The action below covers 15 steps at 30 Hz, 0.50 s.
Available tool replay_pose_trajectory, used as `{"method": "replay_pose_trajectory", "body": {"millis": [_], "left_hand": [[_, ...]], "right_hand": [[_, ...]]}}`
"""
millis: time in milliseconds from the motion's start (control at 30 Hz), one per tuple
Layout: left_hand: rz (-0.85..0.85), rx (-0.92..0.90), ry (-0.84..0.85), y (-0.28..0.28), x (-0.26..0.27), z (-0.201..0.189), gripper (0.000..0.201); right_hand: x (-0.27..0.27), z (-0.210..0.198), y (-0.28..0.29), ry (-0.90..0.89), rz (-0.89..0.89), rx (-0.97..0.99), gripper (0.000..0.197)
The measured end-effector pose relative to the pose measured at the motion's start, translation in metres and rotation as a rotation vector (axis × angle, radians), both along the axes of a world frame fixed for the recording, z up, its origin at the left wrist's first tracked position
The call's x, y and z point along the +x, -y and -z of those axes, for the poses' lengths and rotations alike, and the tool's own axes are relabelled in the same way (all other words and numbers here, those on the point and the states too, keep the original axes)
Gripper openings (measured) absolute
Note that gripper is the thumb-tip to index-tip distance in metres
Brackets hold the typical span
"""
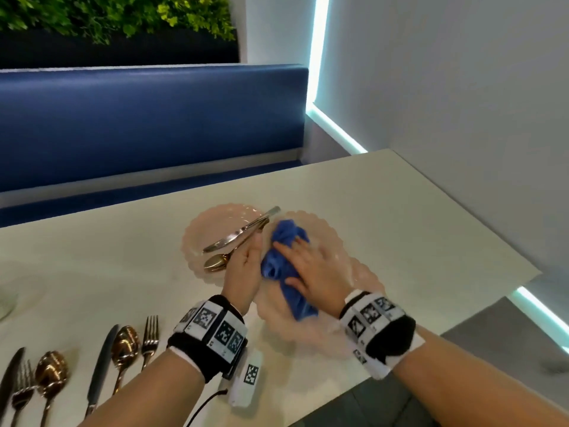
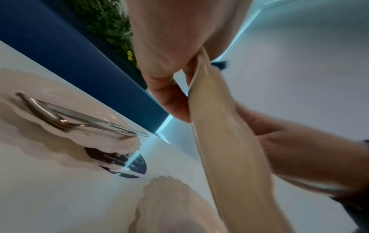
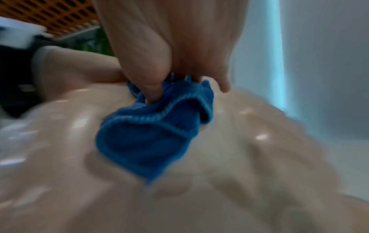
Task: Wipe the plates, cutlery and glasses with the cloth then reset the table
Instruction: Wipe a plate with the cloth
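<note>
Cutlery (image 1: pixel 101 359) lies in a row at the table's (image 1: pixel 400 217) left. Farther right, a knife (image 1: pixel 243 231) and spoon (image 1: pixel 215 265) rest on a pink plate (image 1: pixel 197 238). Beside it, the left hand (image 1: pixel 244 268) grips the rim of a tilted pink plate (image 1: pixel 332 251), lifted off the table, while the right hand (image 1: pixel 317 272) presses a bunched blue cloth (image 1: pixel 284 257) against its face.

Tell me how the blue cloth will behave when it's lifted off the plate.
The blue cloth is bunched in soft folds under the right hand, so it will likely droop limply rather than hold shape. It looks like light knitted fabric with a stitched hem, probably easy to grip. It should leave the glossy plate, which the left hand holds, without sticking.
</note>
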<state>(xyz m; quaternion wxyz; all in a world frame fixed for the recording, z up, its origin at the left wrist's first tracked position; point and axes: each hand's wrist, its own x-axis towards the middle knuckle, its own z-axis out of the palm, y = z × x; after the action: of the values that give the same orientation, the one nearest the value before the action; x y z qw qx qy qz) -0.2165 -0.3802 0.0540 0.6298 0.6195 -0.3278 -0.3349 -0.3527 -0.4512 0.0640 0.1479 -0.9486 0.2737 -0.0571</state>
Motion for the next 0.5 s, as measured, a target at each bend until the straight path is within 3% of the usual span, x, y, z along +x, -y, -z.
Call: {"method": "replay_pose_trajectory", "body": {"millis": [100,233,367,500], "left_hand": [[0.001,0.015,-0.001,0.006,-0.009,0.004,0.049],[-0.123,0.088,-0.154,0.012,-0.020,0.004,0.042],[-0.202,0.224,-0.212,0.019,-0.033,0.017,0.048],[-0.189,0.245,-0.196,0.020,-0.038,0.039,0.060]], "right_hand": [[-0.044,0.010,0.030,-0.103,0.208,-0.023,0.060],[-0.089,0.050,0.010,-0.160,0.190,-0.025,0.044],[-0.082,0.057,-0.043,-0.055,0.182,0.240,0.047],[-0.061,0.043,-0.050,0.279,0.183,0.672,0.032]]}}
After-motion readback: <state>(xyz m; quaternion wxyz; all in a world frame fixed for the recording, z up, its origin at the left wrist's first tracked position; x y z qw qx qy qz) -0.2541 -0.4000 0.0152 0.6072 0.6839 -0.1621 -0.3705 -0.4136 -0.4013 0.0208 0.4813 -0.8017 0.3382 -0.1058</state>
